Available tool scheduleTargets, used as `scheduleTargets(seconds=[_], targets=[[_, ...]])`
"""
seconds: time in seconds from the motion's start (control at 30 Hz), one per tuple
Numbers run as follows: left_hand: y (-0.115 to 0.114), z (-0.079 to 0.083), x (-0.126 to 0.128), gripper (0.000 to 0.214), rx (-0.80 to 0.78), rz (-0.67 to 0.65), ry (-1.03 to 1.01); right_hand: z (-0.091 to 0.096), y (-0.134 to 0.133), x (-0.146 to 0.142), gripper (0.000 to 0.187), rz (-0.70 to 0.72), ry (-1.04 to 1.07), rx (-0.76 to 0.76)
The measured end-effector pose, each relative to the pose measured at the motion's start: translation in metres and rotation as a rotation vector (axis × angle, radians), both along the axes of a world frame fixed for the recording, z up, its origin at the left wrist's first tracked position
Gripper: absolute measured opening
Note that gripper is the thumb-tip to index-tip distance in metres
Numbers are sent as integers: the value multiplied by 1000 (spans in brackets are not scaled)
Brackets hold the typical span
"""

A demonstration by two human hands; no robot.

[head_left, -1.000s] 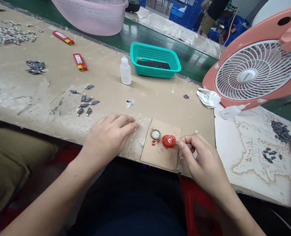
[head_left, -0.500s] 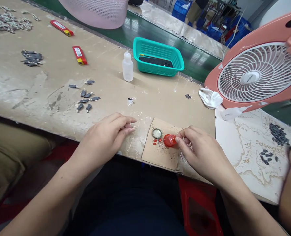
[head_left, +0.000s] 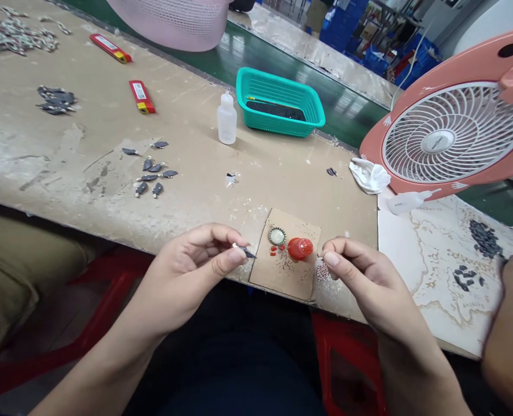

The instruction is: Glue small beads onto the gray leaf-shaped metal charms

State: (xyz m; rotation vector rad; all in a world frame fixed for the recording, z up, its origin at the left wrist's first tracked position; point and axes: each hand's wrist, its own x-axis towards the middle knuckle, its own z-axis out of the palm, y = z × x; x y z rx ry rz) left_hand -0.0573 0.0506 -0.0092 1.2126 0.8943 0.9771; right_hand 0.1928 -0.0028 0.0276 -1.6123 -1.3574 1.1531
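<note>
My left hand (head_left: 204, 260) pinches a small dark grey leaf-shaped piece (head_left: 248, 253) with a pale end, between thumb and forefinger. It is just left of a cardboard pad (head_left: 293, 277) at the table's front edge. On the pad stand a small red bottle (head_left: 298, 248) and a bottle cap (head_left: 277, 236), with red bits (head_left: 274, 249) and fine grains around them. My right hand (head_left: 354, 266) is beside the red bottle, apart from it, thumb and forefinger pressed together; whatever they hold is too small to name. Tiny pale and reddish beads (head_left: 323, 271) lie below its fingertips.
A clear squeeze bottle (head_left: 227, 121) and a green basket (head_left: 282, 123) stand behind the pad. Grey leaf pieces (head_left: 155, 168) and red cutters (head_left: 142, 97) lie left. At right are a pink fan (head_left: 395, 124), a white cloth (head_left: 370, 175), dark chips (head_left: 485, 238) and another person's arm (head_left: 510, 323).
My left hand has turned and come slightly nearer me; the leaf-shaped piece now shows in its fingertips. My right hand has drawn back to the right, away from the red bottle.
</note>
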Motion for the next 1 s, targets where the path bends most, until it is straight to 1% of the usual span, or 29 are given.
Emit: scheduleTargets(seconds=[0.1,0.17,0.23,0.43,0.53,0.63,0.83,1.0], targets=[[-10,-1,9,8,-94,-26,-82,-8,-11,-4,25,-36,249,-31],[-15,1,15,11,-126,-51,-111,-10,-18,-6,24,-38,332,-47],[-20,4,22,15,-149,-83,-155,-10,-24,-10,22,-46,357,-30],[-31,10,38,24,-236,-135,-234,-5,-43,-34,15,-150,307,106],[-34,12,42,26,-277,-153,-255,-3,-51,-46,11,-186,192,210],[-37,14,44,26,-294,-160,-263,-1,-54,-52,10,-193,88,306],[-41,18,47,27,-328,-164,-305,-3,-54,-53,9,-184,-33,375],[-41,17,48,27,-329,-164,-297,-4,-53,-53,9,-178,-66,395]])
